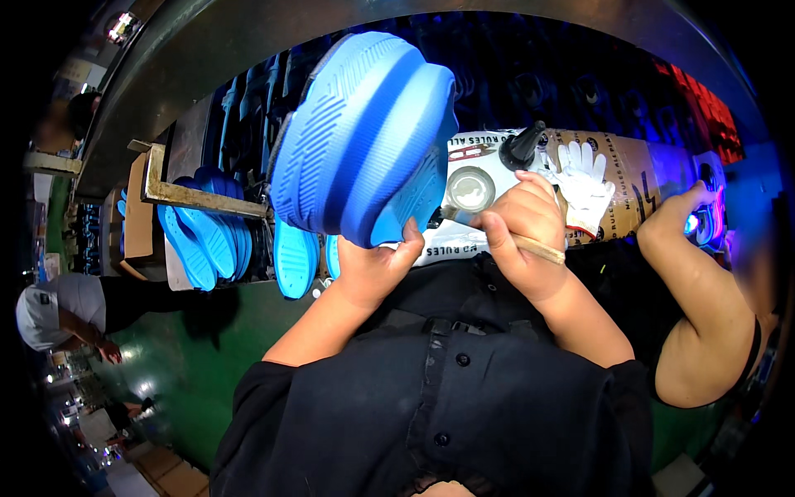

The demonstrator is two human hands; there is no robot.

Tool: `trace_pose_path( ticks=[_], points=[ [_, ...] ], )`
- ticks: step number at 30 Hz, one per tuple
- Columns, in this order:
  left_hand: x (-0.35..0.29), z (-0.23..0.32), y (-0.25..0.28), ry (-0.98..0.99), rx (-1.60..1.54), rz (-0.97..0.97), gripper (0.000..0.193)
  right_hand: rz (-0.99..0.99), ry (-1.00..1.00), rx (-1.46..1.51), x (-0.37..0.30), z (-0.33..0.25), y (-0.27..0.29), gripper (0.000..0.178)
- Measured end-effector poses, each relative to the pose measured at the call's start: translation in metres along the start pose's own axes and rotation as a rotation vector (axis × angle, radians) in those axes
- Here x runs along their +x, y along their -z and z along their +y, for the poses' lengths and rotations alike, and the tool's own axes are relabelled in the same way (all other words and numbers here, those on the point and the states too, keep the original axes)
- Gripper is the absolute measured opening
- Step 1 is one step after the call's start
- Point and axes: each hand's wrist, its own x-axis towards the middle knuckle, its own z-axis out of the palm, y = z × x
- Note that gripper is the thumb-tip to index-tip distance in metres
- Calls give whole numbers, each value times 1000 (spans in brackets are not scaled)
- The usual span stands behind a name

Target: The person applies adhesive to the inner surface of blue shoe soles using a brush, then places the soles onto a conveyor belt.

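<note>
My left hand (377, 269) grips a thick blue shoe sole (364, 141), raised and tilted, with its ribbed sidewall facing up. The thumb presses the sole's lower edge, while the other fingers are mostly hidden behind it. In my right hand (526, 228) is a brush with a wooden handle (540, 248), its dark tip close to the sole's inner side; whether they touch I cannot tell. Just beyond the brush stands a round tub (470, 190) with pale contents. A black cone-shaped nozzle (522, 147) and white gloves (584, 186) lie past my right hand.
Cardboard (633, 186) covers the work surface. Flat light-blue soles (203, 240) are stacked at the left, beside a metal bracket (203, 199). A metal beam (190, 74) arches overhead. At the right is a co-worker's arm (687, 282); another person (66, 315) stands far left.
</note>
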Motion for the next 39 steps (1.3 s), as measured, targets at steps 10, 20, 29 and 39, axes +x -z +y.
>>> trace_pose_path(
  ticks=[10, 20, 29, 39],
  points=[
    [2, 4, 0, -75, 132, -37, 29, -40, 2, 68, -4, -4, 3, 17],
    [-2, -1, 1, -120, 138, -82, 30, -2, -6, 169, -6, -5, -5, 21],
    [4, 5, 5, -196, 196, -193, 34, 84, -73, 283, -8, -5, -4, 25],
    [1, 1, 4, -118, 82, -164, 38, 80, -39, 135, -14, -4, 9, 21]
  ],
)
